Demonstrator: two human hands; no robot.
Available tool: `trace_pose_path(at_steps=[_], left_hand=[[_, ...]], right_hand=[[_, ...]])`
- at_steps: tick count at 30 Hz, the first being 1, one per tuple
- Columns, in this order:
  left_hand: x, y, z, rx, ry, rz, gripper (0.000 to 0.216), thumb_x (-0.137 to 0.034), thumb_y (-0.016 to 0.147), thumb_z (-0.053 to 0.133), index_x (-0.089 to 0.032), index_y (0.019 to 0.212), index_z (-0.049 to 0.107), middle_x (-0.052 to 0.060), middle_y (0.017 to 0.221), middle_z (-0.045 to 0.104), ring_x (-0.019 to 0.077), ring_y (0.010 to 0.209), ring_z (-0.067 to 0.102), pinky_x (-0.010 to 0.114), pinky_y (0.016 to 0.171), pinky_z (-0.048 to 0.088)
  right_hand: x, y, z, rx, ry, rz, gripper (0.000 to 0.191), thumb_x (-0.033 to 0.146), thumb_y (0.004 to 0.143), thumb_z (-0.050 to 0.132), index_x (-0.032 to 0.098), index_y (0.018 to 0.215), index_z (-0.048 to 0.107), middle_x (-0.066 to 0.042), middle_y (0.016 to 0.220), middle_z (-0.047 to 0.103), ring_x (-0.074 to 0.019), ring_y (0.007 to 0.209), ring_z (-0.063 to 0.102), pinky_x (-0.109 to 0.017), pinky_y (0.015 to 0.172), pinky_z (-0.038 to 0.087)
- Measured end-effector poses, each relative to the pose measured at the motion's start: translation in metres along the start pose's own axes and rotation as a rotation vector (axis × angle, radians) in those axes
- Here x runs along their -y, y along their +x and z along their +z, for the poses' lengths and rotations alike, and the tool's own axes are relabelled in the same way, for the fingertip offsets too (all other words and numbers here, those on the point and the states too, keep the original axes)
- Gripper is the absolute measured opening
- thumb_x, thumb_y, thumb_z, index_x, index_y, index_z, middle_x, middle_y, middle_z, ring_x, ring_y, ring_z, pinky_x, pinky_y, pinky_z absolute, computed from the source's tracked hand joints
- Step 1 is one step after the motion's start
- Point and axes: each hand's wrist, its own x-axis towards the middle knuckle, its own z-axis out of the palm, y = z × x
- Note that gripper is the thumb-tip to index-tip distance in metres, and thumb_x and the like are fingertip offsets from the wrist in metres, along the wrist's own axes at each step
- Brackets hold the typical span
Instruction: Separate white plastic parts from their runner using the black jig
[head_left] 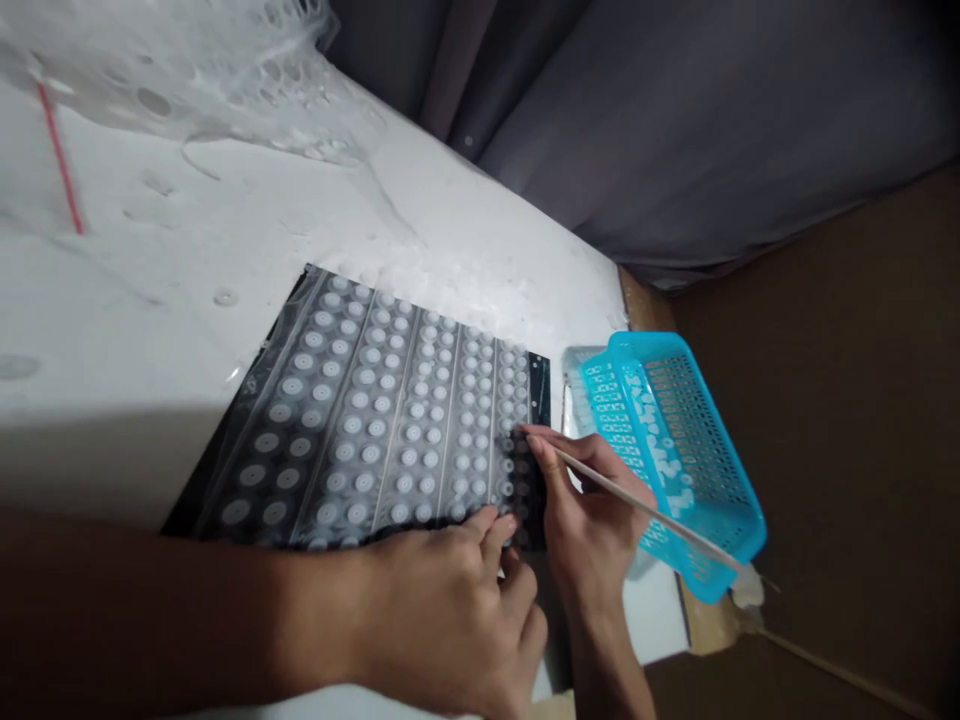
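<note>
A dark flat board lies at an angle before me, covered with rows of small white round discs, each with a dot at its centre. Thin pale lines divide the rows into strips. My right hand pinches a thin pale stick, its tip down at the discs by the board's right edge. The stick's other end reaches out over the basket. Close by, my left hand rests on the board's near edge with fingers bent and closed; what they grip, if anything, is hidden.
A blue perforated basket with white pieces inside stands at the right table edge. Crumpled clear plastic with round holes lies at the upper left, near a red strip. A loose disc sits on the white table. Dark cloth hangs behind.
</note>
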Motion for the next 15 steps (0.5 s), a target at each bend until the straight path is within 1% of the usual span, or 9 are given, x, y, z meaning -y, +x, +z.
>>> trace_pose_path(at_steps=[2, 5, 8, 10, 15], left_hand=[[0.000, -0.001, 0.000, 0.004, 0.011, 0.020, 0.017, -0.024, 0.094, 0.058, -0.014, 0.090, 0.072, 0.014, 0.090, 0.078, 0.0359, 0.093, 0.081, 0.049, 0.084, 0.066], [0.000, -0.001, 0.000, 0.010, 0.019, 0.036, 0.018, -0.025, 0.095, 0.058, -0.014, 0.091, 0.072, 0.014, 0.094, 0.079, 0.0361, 0.093, 0.081, 0.049, 0.084, 0.067], [0.000, -0.001, -0.001, 0.006, 0.026, 0.050, 0.018, -0.025, 0.094, 0.058, -0.014, 0.093, 0.072, 0.015, 0.096, 0.079, 0.0353, 0.092, 0.081, 0.049, 0.084, 0.066], [0.000, -0.001, -0.002, 0.014, 0.027, 0.059, 0.019, -0.026, 0.094, 0.058, -0.014, 0.093, 0.072, 0.015, 0.097, 0.079, 0.0354, 0.093, 0.081, 0.049, 0.084, 0.066], [0.001, -0.002, -0.001, 0.021, 0.032, 0.054, 0.018, -0.026, 0.094, 0.059, -0.014, 0.092, 0.072, 0.016, 0.096, 0.080, 0.0354, 0.093, 0.081, 0.049, 0.084, 0.066]], right_hand=[[-0.002, 0.006, -0.002, 0.017, 0.102, 0.041, 0.016, 0.028, 0.099, 0.077, 0.023, 0.084, 0.077, -0.005, 0.098, 0.085, -0.0238, 0.090, 0.082, -0.038, 0.082, 0.065], [-0.006, 0.011, -0.002, 0.078, 0.210, 0.037, 0.014, 0.026, 0.098, 0.078, 0.023, 0.084, 0.077, -0.004, 0.099, 0.085, -0.0252, 0.098, 0.082, -0.043, 0.092, 0.065], [-0.012, 0.012, -0.001, 0.126, 0.218, -0.001, 0.010, 0.025, 0.097, 0.080, 0.024, 0.086, 0.078, -0.005, 0.102, 0.085, -0.0279, 0.112, 0.080, -0.050, 0.105, 0.062], [-0.015, 0.011, 0.000, 0.136, 0.206, -0.022, 0.009, 0.024, 0.096, 0.081, 0.025, 0.086, 0.078, -0.005, 0.103, 0.085, -0.0291, 0.115, 0.079, -0.052, 0.108, 0.061], [-0.019, 0.009, -0.003, 0.150, 0.173, -0.064, 0.006, 0.023, 0.096, 0.080, 0.025, 0.090, 0.080, -0.005, 0.108, 0.085, -0.0293, 0.114, 0.080, -0.052, 0.108, 0.062]])
